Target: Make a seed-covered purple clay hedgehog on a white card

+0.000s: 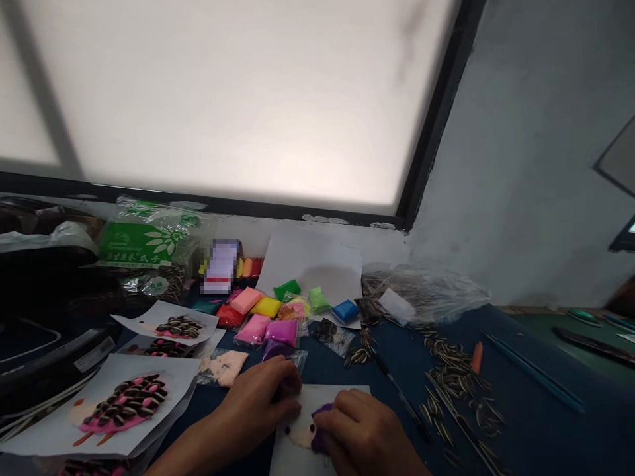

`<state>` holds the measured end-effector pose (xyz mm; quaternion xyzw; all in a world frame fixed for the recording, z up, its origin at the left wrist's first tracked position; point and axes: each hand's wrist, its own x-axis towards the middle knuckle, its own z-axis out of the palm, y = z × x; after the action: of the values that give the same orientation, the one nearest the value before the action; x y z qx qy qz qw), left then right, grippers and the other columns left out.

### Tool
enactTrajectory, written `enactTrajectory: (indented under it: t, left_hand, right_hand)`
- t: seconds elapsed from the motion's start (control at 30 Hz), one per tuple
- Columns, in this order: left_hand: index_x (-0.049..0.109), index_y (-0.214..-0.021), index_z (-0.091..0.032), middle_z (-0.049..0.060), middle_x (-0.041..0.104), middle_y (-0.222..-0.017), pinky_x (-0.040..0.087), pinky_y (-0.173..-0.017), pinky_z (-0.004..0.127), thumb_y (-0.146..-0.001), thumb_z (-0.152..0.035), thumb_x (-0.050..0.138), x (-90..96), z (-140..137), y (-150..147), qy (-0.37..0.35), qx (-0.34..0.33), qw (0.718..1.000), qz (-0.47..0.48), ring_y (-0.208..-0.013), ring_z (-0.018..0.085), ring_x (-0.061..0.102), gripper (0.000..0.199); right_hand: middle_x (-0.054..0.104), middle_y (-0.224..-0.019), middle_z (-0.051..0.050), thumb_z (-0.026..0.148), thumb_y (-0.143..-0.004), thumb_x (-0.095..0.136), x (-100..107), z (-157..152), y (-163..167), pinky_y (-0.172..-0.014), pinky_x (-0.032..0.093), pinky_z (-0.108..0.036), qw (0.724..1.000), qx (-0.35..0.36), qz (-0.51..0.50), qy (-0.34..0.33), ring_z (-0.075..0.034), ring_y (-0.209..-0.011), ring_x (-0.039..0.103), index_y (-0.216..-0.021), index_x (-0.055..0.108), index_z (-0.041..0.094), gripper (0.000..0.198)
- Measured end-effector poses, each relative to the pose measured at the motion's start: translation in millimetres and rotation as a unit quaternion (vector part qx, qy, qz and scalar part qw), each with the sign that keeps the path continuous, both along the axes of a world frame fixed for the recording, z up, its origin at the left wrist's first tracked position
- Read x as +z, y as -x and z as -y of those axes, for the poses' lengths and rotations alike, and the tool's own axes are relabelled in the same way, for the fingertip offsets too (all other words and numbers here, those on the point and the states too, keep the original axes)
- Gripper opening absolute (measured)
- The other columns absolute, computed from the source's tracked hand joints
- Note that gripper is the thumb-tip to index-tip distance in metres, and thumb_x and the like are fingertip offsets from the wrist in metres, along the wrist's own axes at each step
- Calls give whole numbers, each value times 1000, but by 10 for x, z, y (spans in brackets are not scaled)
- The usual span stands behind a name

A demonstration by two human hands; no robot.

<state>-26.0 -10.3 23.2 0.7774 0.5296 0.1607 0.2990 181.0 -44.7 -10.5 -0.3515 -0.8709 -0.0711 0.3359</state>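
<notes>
A bag marked "瓜子" stands beyond the clay packets; my right hand touches purple clay, my left hand curls nearby, both grips indeterminable.

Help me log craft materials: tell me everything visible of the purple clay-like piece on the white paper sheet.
The purple clay-like piece lies on the white paper sheet, deep in colour and soft-looking. On its left it meets a pale, pointed clay-like shape with dark dots. The bare right hand seems to touch it and covers its right side, so its full outline cannot be told.
</notes>
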Motion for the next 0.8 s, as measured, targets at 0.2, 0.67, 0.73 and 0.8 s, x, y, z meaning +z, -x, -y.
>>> enactTrajectory:
  t: [0.2,0.67,0.73,0.8]
  left_hand:
    - [63,-86,-21,-1,63,-87,41,-67,26,-72,-16,62,3,6,10,1,-7,1000,5,-80,19,59,14]
    - [62,-84,-21,-2,60,-84,38,-66,25,-71,-11,63,-98,-26,8,-5,2,1000,-11,-76,17,58,17]
    - [62,-84,-21,-3,61,-84,38,-66,25,-71,-10,63,-94,-25,6,-3,0,1000,-14,-76,17,58,17]
    - [62,-84,-22,-3,61,-85,38,-66,25,-72,-10,63,-88,-24,6,3,2,1000,-18,-76,17,58,17]
  right_hand:
    - [55,-71,-1,7,-89,51,265,94,-196,-55,32,-25,996,20,87,-26,-14,-59,49,-86,64,20,18]
    - [43,-54,3,19,-105,35,-36,29,69,-49,22,-30,973,-9,-73,-216,-14,-47,36,-73,56,22,38]
    - [42,-52,4,15,-103,35,-64,24,89,-48,23,-30,971,-11,-78,-225,-14,-46,35,-70,53,22,38]
    - [42,-51,3,16,-102,34,-109,19,111,-47,24,-29,971,-32,-100,-214,-14,-45,36,-66,51,22,40]
